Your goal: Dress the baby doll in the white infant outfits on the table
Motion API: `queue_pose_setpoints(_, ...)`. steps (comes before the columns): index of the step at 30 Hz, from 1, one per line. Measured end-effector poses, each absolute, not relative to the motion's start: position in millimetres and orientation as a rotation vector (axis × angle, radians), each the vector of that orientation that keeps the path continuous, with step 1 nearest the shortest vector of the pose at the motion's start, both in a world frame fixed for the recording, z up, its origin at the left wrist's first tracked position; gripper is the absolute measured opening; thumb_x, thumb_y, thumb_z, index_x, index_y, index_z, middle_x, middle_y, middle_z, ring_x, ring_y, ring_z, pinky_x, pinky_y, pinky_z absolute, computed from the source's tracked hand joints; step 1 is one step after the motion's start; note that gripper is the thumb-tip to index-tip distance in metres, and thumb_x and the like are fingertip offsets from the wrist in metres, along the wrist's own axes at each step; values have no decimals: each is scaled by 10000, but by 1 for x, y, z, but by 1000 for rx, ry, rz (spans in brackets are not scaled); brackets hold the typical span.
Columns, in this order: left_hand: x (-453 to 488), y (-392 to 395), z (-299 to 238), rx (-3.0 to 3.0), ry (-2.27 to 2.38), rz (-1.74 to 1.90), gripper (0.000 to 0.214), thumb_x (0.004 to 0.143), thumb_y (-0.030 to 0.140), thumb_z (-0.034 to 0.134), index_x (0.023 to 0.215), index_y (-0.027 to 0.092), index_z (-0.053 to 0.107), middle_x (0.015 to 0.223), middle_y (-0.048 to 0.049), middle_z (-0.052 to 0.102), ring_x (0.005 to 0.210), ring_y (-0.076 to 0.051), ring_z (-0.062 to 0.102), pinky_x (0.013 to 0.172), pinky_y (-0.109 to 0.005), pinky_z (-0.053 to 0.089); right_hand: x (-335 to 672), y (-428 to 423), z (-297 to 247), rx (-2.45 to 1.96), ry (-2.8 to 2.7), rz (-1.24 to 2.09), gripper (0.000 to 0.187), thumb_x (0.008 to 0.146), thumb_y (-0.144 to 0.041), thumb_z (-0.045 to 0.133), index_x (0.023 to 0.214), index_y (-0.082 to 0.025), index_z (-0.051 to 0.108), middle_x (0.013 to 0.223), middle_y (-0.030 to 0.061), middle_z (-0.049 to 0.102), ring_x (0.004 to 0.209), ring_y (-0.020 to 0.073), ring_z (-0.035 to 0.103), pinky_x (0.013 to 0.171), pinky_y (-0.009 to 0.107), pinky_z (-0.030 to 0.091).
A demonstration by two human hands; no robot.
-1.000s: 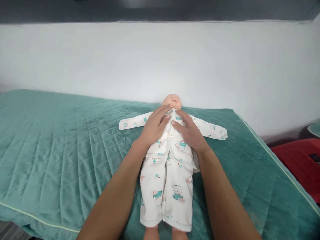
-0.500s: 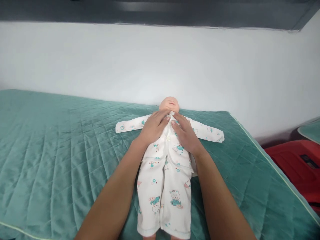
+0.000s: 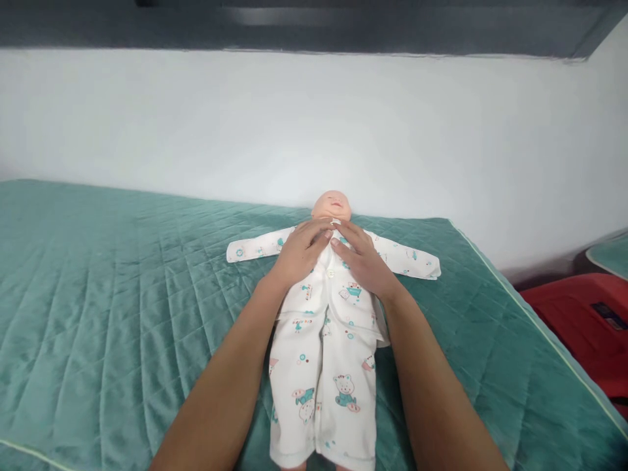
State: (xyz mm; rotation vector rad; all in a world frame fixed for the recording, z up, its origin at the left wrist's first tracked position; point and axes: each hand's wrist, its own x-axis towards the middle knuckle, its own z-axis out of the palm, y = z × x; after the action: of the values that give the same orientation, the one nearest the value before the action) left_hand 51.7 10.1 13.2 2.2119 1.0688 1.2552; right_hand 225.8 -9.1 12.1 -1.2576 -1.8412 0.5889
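A baby doll (image 3: 331, 205) lies on its back, its head toward the wall. It wears a white printed jacket (image 3: 307, 297) with sleeves spread out to both sides, and matching white trousers (image 3: 346, 418). My left hand (image 3: 301, 252) rests flat on the left side of the jacket's chest, fingers stretched toward the collar. On the right side of the chest lies my right hand (image 3: 366, 258), likewise flat with fingers extended. The fingertips of both hands almost meet just below the doll's chin. A button (image 3: 330, 273) shows between the hands. The doll's feet are cut off at the bottom edge.
A green quilted cover (image 3: 147, 314) lies under the doll. Behind it rises a white wall (image 3: 196, 124), with a dark beam (image 3: 314, 26) across the top. A red object (image 3: 583, 320), perhaps a chair, stands beyond the cover's right edge.
My right hand has shifted slightly left, bringing its fingertips closer to my left hand. My left hand and the doll stay nearly in place.
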Motion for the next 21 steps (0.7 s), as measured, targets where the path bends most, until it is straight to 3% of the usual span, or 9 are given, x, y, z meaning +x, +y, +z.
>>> queue_pose_setpoints(11,52,7,14,2211,1130,1212,295,1008,360,425,1166,250,649,1347,-31,645,1285,-201,547,1121,-400,410,225,-6,2,-1127,-1432,724,246,868,-416,616,1047,-280,714,1290,25,675,1248,238,582,1128,479,403)
queue_pose_setpoints(21,51,10,12,2242,1089,1221,310,1014,341,410,1200,240,638,1360,-30,640,1284,-183,545,1132,-384,397,228,-3,7,-1240,-1754,572,370,957,-476,480,1231,-320,673,1435,23,567,1400,246,423,1204,515,247)
